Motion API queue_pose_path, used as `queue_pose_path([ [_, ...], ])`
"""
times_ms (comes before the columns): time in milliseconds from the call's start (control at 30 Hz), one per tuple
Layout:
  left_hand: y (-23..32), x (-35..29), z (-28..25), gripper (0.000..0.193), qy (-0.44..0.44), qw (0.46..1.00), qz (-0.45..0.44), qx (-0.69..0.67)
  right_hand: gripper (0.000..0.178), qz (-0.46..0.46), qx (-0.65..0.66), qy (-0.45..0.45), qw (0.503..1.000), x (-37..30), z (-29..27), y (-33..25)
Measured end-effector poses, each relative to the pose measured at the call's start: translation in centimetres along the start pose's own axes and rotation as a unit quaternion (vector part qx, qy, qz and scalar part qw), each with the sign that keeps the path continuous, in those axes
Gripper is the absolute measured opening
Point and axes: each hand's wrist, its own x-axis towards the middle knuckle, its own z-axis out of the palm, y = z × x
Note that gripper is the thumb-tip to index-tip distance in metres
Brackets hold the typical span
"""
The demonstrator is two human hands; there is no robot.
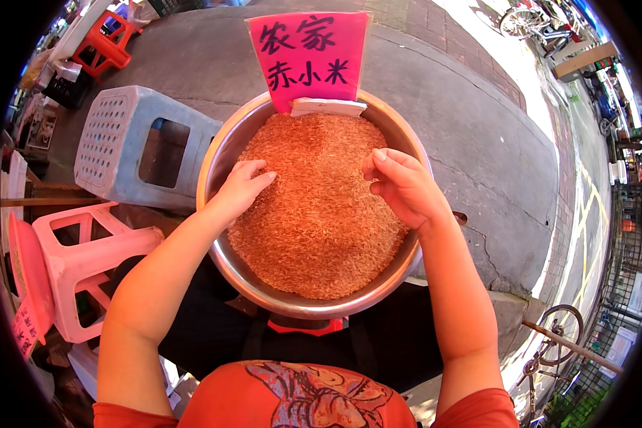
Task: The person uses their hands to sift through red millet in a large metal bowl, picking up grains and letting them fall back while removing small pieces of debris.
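A wide metal basin [222, 251] in front of me holds a heap of small reddish-brown grains [317, 221]. My left hand [241, 187] rests at the left side of the heap, its thumb and fingers a little apart, nothing visible in it. Over the right side of the heap is my right hand [404, 187], fingers curled and the thumb pressed toward the forefinger. Whatever may be in that pinch is too small to make out. A pink sign [310, 60] with dark handwriting stands up at the basin's far edge, beside a folded whitish piece [328, 107].
To the left of the basin lies a blue-grey plastic stool [114, 146] on its side. Nearer me is a pink plastic stool [85, 250], and farther back a red stool [108, 44]. A bicycle [549, 349] and wire fencing [624, 285] line the right side.
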Motion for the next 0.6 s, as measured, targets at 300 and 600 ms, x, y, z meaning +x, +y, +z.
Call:
queue_pose_path([
  [300, 0.5, -0.2, 0.2, 0.059, -0.002, 1.000, -0.010, -0.005, 0.018, -0.009, 0.049, -0.047, 0.998, -0.6, 0.9, -0.2],
  [600, -0.4, 0.2, 0.2, 0.059, 0.012, 1.000, 0.008, -0.014, 0.032, -0.081, -0.569, 0.096, 0.813, -0.8, 2.1, 1.0],
])
